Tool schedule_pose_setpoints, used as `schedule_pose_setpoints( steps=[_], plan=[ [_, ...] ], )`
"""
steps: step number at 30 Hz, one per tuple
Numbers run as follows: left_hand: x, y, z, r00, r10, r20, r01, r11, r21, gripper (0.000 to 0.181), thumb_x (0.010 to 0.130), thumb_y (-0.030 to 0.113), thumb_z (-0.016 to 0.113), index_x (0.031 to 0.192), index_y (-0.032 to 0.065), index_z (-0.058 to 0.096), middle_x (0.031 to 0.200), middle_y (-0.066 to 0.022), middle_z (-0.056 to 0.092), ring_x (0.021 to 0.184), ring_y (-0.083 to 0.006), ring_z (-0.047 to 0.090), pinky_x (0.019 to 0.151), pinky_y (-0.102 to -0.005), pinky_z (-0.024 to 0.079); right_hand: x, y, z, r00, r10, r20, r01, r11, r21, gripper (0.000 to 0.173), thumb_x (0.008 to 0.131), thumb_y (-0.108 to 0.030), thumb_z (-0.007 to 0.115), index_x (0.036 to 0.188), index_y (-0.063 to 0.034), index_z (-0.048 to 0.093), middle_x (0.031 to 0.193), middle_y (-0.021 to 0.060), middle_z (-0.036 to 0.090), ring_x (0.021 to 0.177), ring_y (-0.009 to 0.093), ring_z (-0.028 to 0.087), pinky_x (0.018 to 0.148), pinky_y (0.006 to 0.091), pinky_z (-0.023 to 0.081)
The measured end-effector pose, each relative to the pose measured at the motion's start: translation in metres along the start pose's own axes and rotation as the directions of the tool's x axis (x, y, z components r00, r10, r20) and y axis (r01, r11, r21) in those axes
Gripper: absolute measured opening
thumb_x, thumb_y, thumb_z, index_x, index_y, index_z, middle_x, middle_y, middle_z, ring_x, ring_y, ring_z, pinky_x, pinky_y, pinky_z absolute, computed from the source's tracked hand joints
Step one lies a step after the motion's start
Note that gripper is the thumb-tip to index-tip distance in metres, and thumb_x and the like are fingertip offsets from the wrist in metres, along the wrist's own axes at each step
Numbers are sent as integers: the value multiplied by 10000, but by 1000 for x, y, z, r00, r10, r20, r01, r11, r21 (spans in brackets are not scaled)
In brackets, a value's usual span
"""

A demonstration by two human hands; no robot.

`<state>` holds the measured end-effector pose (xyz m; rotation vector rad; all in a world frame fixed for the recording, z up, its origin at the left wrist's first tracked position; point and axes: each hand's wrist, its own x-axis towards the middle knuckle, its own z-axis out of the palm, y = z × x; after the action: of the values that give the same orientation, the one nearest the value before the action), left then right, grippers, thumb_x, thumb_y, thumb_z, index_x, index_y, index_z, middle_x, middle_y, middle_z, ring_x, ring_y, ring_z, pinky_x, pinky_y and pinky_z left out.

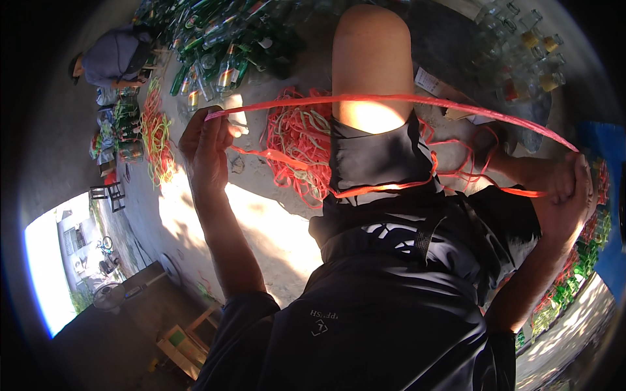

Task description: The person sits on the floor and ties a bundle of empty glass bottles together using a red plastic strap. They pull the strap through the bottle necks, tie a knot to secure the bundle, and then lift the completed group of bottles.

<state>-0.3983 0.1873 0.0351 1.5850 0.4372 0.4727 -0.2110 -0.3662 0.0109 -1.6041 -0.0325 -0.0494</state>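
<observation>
My left hand (208,141), raised at the left, pinches one end of a stretch of red plastic strapping (371,97). The strapping bows across above my bare knee to my right hand (574,188) at the far right, whose fingers are closed on it. A lower red strand (386,188) runs from near my left hand over the black shorts on my thigh and on towards my right hand. Beyond my thigh, a tangled heap of red and pale strapping (298,141) lies on the floor, with loose loops on the thigh's other side.
Green glass bottles (225,44) are piled at the upper left, clear bottles (530,54) at the upper right. A person (115,56) bends beside bundled bottles and yellow-red strapping (156,132). A small black stool (115,195), a fan (110,296) and a wooden frame (183,349) stand at left.
</observation>
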Motion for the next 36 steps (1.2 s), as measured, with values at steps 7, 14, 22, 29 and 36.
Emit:
schedule_pose_setpoints(
  steps=[7, 14, 22, 29, 36],
  plan=[
    [6, 22, 51, 1000, 14, 25, -15, 999, 34, 256, 1067, 172, 544, 844, 48, 560, 673, 61, 295, 593, -54, 256, 556, -261, 239, -9, 36, -22, 854, -442, 274, 461, 399, -792, 261, 933, -70, 707, 1192, -42, 691, 1131, 111, 703, 960, 197, 673, 815, 307, 546],
    [-33, 64, 165, 912, -30, 410, -102, 949, 298, 211, 982, 180, 643, 967, -30, 636, 752, -4, 541, 669, -80, 442, 633, -242, 358, -31, -15, 53, 958, -161, 239, 272, 776, -569, 482, 911, -128, 702, 1363, -10, 587, 1204, 126, 659, 1043, 213, 659, 994, 363, 492],
    [-34, 44, 248, 616, -122, 778, -16, 986, 167, 139, 990, 100, 648, 1035, -30, 669, 876, 22, 613, 818, -32, 531, 734, -204, 434, -49, -39, 106, 795, -213, 568, 355, 922, -151, 214, 935, -76, 721, 1111, 22, 652, 849, 154, 664, 700, 277, 681, 642, 341, 538],
    [-4, 49, 210, 658, -200, 726, -50, 950, 307, 142, 987, 127, 665, 970, -14, 665, 779, 59, 559, 735, -34, 495, 654, -213, 414, -21, -15, 35, 999, 52, -8, -52, 967, -250, 239, 1055, -234, 610, 1036, -14, 703, 782, -11, 640, 706, 61, 549, 670, 241, 478],
    [-1, 44, 194, 734, -268, 623, 253, 961, 116, 326, 972, 292, 690, 943, -33, 674, 729, 34, 543, 631, -19, 402, 560, -205, 305, -22, 31, 8, 999, 18, 50, 16, 802, -597, 230, 954, -125, 642, 1133, 18, 665, 955, 149, 686, 903, 242, 683, 759, 341, 539]
  ],
)
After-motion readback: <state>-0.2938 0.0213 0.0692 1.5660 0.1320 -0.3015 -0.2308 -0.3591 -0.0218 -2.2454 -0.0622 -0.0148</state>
